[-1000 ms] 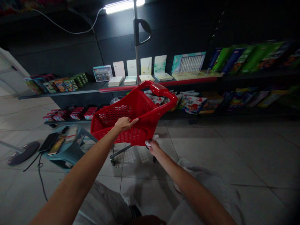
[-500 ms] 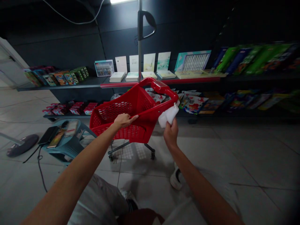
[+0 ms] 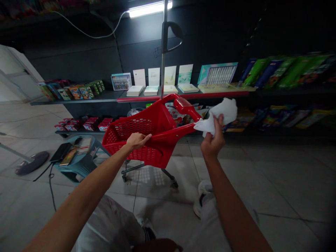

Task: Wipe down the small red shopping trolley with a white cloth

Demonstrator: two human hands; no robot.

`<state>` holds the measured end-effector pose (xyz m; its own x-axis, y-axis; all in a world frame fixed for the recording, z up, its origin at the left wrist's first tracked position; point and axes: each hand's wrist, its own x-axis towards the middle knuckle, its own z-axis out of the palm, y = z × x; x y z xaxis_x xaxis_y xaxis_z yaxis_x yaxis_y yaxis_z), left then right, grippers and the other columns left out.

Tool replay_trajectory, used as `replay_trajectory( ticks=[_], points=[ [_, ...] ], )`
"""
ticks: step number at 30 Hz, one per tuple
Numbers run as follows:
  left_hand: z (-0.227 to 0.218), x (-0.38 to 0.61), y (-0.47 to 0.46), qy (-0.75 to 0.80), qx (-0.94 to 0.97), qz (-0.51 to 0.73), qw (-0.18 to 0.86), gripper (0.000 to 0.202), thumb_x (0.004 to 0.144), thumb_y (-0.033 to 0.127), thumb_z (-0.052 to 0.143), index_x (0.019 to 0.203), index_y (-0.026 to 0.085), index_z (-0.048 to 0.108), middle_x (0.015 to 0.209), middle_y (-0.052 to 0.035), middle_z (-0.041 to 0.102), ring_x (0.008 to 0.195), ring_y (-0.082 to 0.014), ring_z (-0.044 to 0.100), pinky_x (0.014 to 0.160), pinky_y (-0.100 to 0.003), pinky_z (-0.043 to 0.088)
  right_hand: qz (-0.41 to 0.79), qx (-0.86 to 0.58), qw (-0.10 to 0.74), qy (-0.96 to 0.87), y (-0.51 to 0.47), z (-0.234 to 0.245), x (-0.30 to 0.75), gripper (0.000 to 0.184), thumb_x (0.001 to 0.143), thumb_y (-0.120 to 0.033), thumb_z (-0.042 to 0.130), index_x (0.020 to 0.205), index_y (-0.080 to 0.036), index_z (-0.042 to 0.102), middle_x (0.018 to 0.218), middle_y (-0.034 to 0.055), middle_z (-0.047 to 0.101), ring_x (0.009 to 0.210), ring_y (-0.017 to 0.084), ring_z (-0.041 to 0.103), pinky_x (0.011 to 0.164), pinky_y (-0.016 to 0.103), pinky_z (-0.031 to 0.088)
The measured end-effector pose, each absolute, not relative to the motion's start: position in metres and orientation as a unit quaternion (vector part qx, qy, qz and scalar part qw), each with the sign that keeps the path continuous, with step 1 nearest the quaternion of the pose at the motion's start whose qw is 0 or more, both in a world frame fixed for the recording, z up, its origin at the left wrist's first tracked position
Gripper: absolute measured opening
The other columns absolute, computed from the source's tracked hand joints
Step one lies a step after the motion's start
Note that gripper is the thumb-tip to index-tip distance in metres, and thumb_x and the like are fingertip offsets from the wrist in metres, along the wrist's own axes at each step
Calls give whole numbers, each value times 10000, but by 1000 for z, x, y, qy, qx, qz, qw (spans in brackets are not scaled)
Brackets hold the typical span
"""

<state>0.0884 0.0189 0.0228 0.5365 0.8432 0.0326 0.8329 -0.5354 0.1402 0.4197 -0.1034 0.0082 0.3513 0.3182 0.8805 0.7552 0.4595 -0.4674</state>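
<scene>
In the head view a red plastic shopping cart (image 3: 168, 140) with perforated basket sides stands in front of me. My left hand (image 3: 137, 140) grips the near top rim of the basket, the thumb lying along it. My right hand (image 3: 214, 140) is closed on a crumpled white cloth (image 3: 224, 111), pinched between thumb and fingers. Part of the cloth hangs to the left beside the end of the cart's push handle (image 3: 186, 106). Whether it touches the handle I cannot tell.
Behind the cart, a dark shelf (image 3: 99, 97) carries books and small boxes, with snack bags lower down. A blue-grey stool (image 3: 78, 162) holding a black device stands left, near a round stand base (image 3: 33, 162). A metal pole (image 3: 163, 70) rises behind the cart.
My right hand has moved right with the white cloth, away from the handle's end, and the cloth has spread out. My left hand keeps hold of the rim. The view has shifted slightly.
</scene>
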Motion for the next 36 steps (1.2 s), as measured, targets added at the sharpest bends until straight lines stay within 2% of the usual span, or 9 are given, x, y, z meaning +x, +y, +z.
replay_trajectory(
  ticks=[2,5,14,19,22,26,31,34,36],
  points=[
    [21,83,19,472,879,49,52,879,1009,743,127,769,199,775,746,-120,734,768,-250,698,665,-310,360,-146,-470,631,-600,-106,8,419,547,975,-217,405,1493,-200,579,1559,111,542,1499,322,449,1246,551,357],
    [21,78,22,467,881,52,51,886,1021,719,115,711,191,755,692,-125,703,725,-245,677,656,-319,337,-141,-442,616,-636,-111,10,418,499,978,-243,427,1434,-202,627,1485,112,611,1444,321,519,1229,552,388],
    [22,76,28,445,892,57,58,813,1036,669,152,570,206,631,557,-80,581,575,-196,554,616,-325,276,-95,-432,610,-657,-122,20,422,465,1006,-304,418,1404,-224,645,1487,94,611,1471,315,485,1251,569,350],
    [20,73,24,369,923,75,85,763,1025,679,193,568,207,581,498,-26,482,490,-147,402,581,-320,234,-42,-418,642,-642,-122,26,431,436,962,-286,433,1285,-221,719,1395,82,677,1421,311,534,1240,535,364],
    [20,70,23,342,933,73,86,733,1017,670,241,600,198,615,501,-11,465,484,-131,365,576,-313,220,-5,-414,645,-643,-121,30,438,406,930,-284,443,1174,-220,762,1298,83,726,1361,304,583,1220,500,390],
    [21,65,26,343,933,67,87,731,1006,672,264,684,187,707,509,-13,487,490,-130,393,571,-302,225,20,-381,651,-656,-118,36,445,365,913,-303,446,1034,-231,783,1148,82,767,1260,292,644,1183,462,423],
    [19,58,34,355,930,74,61,723,1005,669,280,757,193,764,568,-44,594,532,-152,495,584,-296,265,31,-356,654,-667,-118,44,436,345,920,-367,455,942,-238,774,1074,85,765,1165,305,666,1151,476,436],
    [16,54,34,353,930,96,41,663,1014,637,310,808,199,763,641,-57,656,616,-172,588,612,-280,331,20,-354,655,-668,-121,45,426,358,935,-370,435,938,-245,771,1039,77,756,1094,292,671,1183,478,396],
    [17,57,28,327,935,127,48,636,1046,573,279,837,199,748,780,-69,719,740,-179,656,678,-267,410,15,-355,653,-668,-122,45,420,367,940,-350,418,949,-247,770,1018,67,749,1066,281,669,1203,478,369]
  ],
)
